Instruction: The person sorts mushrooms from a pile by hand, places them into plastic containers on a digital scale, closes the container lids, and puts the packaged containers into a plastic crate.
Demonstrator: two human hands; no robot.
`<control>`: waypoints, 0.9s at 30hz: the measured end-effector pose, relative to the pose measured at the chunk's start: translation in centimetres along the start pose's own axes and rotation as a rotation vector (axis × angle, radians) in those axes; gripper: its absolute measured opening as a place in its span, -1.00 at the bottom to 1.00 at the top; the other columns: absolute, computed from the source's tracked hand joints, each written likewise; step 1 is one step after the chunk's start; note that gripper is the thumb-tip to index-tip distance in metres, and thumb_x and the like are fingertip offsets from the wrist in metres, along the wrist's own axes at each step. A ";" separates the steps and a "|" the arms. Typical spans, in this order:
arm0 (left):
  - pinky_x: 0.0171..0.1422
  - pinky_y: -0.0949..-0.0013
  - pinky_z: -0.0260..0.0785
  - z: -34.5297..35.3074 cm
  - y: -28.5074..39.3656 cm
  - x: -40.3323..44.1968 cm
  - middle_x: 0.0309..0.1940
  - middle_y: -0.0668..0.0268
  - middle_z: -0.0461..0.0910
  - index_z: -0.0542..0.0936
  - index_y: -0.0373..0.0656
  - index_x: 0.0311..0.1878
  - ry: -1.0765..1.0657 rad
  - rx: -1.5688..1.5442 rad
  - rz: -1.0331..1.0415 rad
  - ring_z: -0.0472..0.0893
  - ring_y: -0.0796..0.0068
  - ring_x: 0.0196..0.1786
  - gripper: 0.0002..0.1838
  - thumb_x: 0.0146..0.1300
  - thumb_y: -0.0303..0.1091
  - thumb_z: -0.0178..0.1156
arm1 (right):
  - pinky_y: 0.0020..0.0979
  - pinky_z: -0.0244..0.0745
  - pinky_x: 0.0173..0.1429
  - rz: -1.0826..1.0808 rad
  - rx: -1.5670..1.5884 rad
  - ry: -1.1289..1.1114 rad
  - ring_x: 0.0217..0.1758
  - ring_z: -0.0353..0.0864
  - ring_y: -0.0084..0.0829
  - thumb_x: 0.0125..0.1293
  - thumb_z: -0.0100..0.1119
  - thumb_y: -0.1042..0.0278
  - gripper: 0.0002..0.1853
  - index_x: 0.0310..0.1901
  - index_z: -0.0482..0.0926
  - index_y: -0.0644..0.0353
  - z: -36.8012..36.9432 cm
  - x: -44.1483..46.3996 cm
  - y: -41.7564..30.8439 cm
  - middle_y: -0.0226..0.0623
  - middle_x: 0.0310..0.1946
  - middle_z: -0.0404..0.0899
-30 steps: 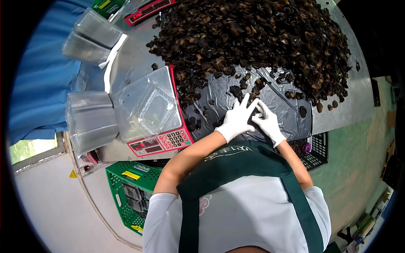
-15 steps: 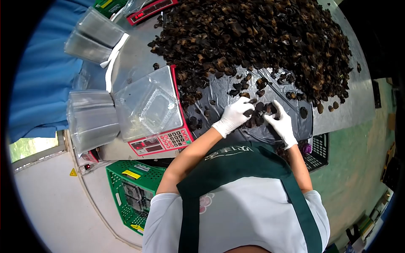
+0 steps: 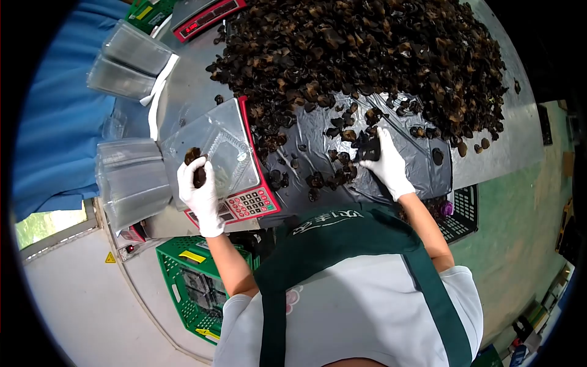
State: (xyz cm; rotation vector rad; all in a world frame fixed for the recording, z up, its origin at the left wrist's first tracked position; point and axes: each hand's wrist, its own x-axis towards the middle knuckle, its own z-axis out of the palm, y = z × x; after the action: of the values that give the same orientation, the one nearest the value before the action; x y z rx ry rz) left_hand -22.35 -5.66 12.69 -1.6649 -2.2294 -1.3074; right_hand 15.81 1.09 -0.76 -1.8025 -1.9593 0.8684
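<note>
My left hand (image 3: 200,194), in a white glove, pinches dark fungus pieces (image 3: 193,157) over the left part of the clear plastic tray (image 3: 229,160) on the red-edged scale (image 3: 253,200). My right hand (image 3: 386,164), also gloved, has its fingers around dark fungus pieces (image 3: 369,148) over the black plastic sheet (image 3: 315,131). Several loose pieces lie on the sheet between the hands. Just beyond them rises the large heap of dark fungus (image 3: 367,55).
Stacked clear trays (image 3: 132,177) stand left of the scale, with more trays (image 3: 131,58) behind. A second scale (image 3: 205,18) is at the back left. Below the table edge are a green crate (image 3: 189,284) and a black crate (image 3: 461,214).
My left hand has moved left from the sheet to above the scale, carrying fungus pieces. My right hand has shifted slightly left and up, with its fingers now round other pieces.
</note>
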 end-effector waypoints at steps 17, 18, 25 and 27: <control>0.27 0.20 0.40 8.3 7.1 -9.0 0.31 0.08 0.36 0.50 -0.14 0.21 -0.777 -0.109 0.260 0.48 0.12 0.24 -0.35 -0.01 -0.26 0.44 | -0.25 0.51 0.19 -0.241 -0.276 -0.281 0.20 0.47 -0.20 -0.05 0.48 0.19 -0.34 0.16 0.49 -0.07 -1.9 0.4 -1.4 -0.37 0.32 0.37; 0.22 0.19 0.44 9.3 6.8 -10.1 0.37 0.08 0.28 0.42 -0.11 0.30 -0.903 0.000 0.277 0.47 0.10 0.23 -0.21 -0.06 -0.16 0.48 | -0.26 0.52 0.17 -0.268 -0.260 -0.229 0.16 0.48 -0.21 -0.05 0.48 0.20 -0.34 0.17 0.49 -0.05 -1.9 -0.5 -0.7 -0.37 0.30 0.39; -0.05 0.15 0.57 14.4 5.9 -11.7 0.44 0.06 0.07 0.10 -0.09 0.47 -0.954 0.009 0.341 0.49 0.02 0.12 0.22 -0.30 -0.01 0.56 | -0.26 0.52 0.15 0.016 -0.386 -0.178 0.13 0.48 -0.13 -0.26 0.58 0.06 0.13 0.42 0.17 0.03 -4.5 -3.0 -0.5 -0.16 0.41 0.19; 0.11 0.15 0.51 16.0 5.8 -11.6 0.46 0.06 0.03 0.06 -0.11 0.47 -0.867 -0.135 0.267 0.40 -0.04 0.28 0.27 -0.36 -0.17 0.61 | -0.23 0.53 0.16 0.055 -0.310 -0.157 0.23 0.43 -0.07 -0.35 0.63 0.12 0.28 0.47 0.03 0.02 -3.3 -2.8 0.5 -0.05 0.45 0.11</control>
State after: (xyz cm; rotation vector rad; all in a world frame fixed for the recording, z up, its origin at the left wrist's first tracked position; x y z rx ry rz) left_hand -6.28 -3.69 -0.09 -2.8666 -2.1395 -0.7469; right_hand 18.60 -1.00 1.83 -2.0199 -2.2572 0.7778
